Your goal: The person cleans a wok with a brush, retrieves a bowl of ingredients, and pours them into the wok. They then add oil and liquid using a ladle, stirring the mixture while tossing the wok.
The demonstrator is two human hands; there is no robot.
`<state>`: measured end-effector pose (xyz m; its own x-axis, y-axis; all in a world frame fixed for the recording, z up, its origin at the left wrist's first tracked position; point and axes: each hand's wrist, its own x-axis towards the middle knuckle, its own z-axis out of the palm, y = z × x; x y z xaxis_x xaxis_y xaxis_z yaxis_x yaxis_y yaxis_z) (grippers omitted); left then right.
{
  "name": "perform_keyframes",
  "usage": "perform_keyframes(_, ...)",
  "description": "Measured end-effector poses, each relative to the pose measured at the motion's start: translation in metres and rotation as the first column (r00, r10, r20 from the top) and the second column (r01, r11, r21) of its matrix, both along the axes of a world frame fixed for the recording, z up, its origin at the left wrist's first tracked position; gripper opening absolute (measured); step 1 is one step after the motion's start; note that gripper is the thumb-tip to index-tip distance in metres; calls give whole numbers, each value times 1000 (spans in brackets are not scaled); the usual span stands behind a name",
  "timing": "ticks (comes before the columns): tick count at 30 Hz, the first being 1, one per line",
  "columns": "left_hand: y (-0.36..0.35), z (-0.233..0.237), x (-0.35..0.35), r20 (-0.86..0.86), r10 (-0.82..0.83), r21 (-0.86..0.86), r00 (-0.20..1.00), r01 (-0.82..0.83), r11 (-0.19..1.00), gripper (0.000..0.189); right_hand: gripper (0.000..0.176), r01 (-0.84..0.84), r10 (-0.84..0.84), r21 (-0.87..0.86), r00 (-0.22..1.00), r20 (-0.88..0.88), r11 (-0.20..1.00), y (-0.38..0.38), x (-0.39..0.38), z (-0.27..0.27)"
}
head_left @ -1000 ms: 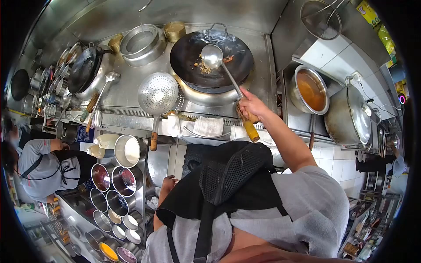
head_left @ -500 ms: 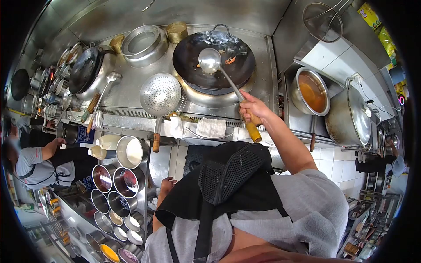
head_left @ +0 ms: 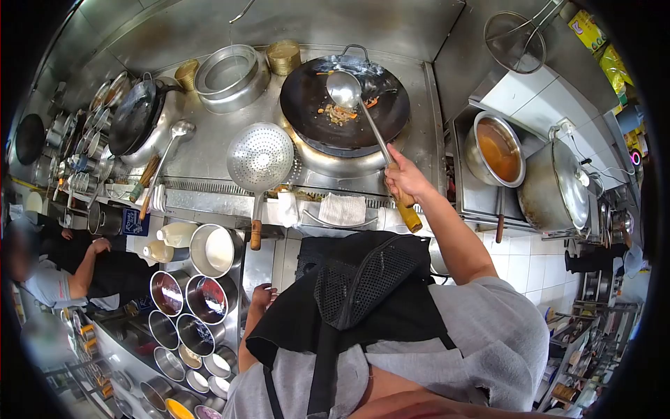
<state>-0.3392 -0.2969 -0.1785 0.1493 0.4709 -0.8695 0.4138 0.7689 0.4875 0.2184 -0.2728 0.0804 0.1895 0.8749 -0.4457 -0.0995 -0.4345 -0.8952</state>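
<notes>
My right hand (head_left: 407, 183) is closed around the yellow-ended handle of a long steel ladle (head_left: 344, 89). The ladle's round bowl is over the far half of a black wok (head_left: 300, 105), which sits on a burner ring. Small browned and orange food pieces (head_left: 340, 114) lie in the wok just below the bowl. My left hand (head_left: 262, 294) hangs low beside my apron, with its fingers loosely apart and nothing visible in it. A perforated skimmer (head_left: 260, 157) with a wooden handle rests on the stove edge left of the wok.
A pot of brown liquid (head_left: 497, 150) and a lidded stockpot (head_left: 558, 185) stand at right. Folded white cloths (head_left: 342, 209) lie on the front ledge. Several sauce pots, including a white-filled one (head_left: 211, 250), stand at lower left. Another person (head_left: 77, 272) is at far left.
The ladle bowl has shifted slightly right in the wok, and more food pieces show beneath it. The view has moved a little. The person at left has changed posture.
</notes>
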Motion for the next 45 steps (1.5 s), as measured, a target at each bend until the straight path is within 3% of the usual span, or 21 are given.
perform_keyframes(2, 4, 4, 2, -42, -58, 20, 997, 59, 998, 52, 80, 38, -37, 20, 998, -46, 999, -2, -1, 2)
perform_keyframes(4, 9, 8, 4, -54, -109, 11, 993, 110, 994, 51, 80, 47, -61, -87, 984, -170, 995, -3, 3, 9)
perform_keyframes(7, 13, 20, 12, -88, -99, 26, 991, 101, 995, 49, 80, 36, -36, 7, 997, -65, 999, -6, 6, 10)
perform_keyframes(12, 14, 20, 21, -32, -58, 50, 998, 60, 997, 48, 80, 87, -89, -21, 992, -91, 996, -3, 18, 12)
perform_keyframes(14, 17, 24, 28, -92, -231, 76, 969, 238, 968, 47, 80, 77, -80, -30, 990, -118, 997, -1, 27, 8)
perform_keyframes(15, 9, -53, 7, -81, -167, 45, 983, 171, 984, 45, 80, 60, -60, -11, 997, -41, 998, -1, 23, 11)
perform_keyframes(17, 8, -55, 12, 43, 44, 14, 998, -44, 999, 43, 80, 46, -46, 5, 998, 33, 999, -3, 21, 11)
perform_keyframes(19, 9, -68, 16, 43, 1, 13, 999, -1, 1000, 46, 80, 25, -23, 16, 996, -86, 1000, -6, 24, 10)
perform_keyframes(21, 8, -79, 16, 42, -75, 11, 996, 75, 997, 51, 80, 16, -16, -3, 997, -81, 1000, -3, 33, 4)
perform_keyframes(23, 13, -43, 27, 24, -163, -6, 986, 163, 987, 52, 81, -4, 3, -13, 997, -77, 1000, 3, 37, 7)
perform_keyframes(26, 10, -5, 50, 0, -61, 38, 998, 61, 997, 52, 78, -8, 8, 3, 1000, 8, 1000, 5, 33, 16)
perform_keyframes(28, 10, -2, 54, -3, -82, 37, 997, 82, 996, 52, 78, 19, -18, 6, 993, -118, 1000, 10, 38, 10)
perform_keyframes(31, 5, -6, 55, 2, -112, 36, 994, 112, 993, 51, 78, 19, -28, -59, 987, -158, 998, 15, 43, 4)
perform_keyframes(32, 6, -9, 55, 13, -122, 41, 992, 122, 992, 50, 79, -9, 7, -35, 998, -67, 999, 13, 43, 3)
perform_keyframes(35, 0, -46, 44, 150, -26, 55, 988, 18, 998, 48, 79, 20, -18, 23, 996, -89, 1000, -4, 35, 11)
perform_keyframes(37, -6, 5, 67, 17, -43, 67, 999, 41, 997, 48, 78, 13, -11, 13, 995, -103, 1000, -9, 44, 2)
perform_keyframes(40, -14, -5, 64, -11, -88, 78, 996, 89, 993, 49, 77, 20, -23, -35, 994, -108, 999, -9, 52, 8)
perform_keyframes(42, -21, -12, 58, -22, -99, 79, 995, 101, 992, 49, 78, -8, 8, 2, 1000, 28, 1000, -14, 43, 16)
perform_keyframes(45, -21, -12, 58, -32, -109, 71, 994, 111, 991, 49, 78, -13, 13, -9, 999, -48, 1000, -18, 51, 5)
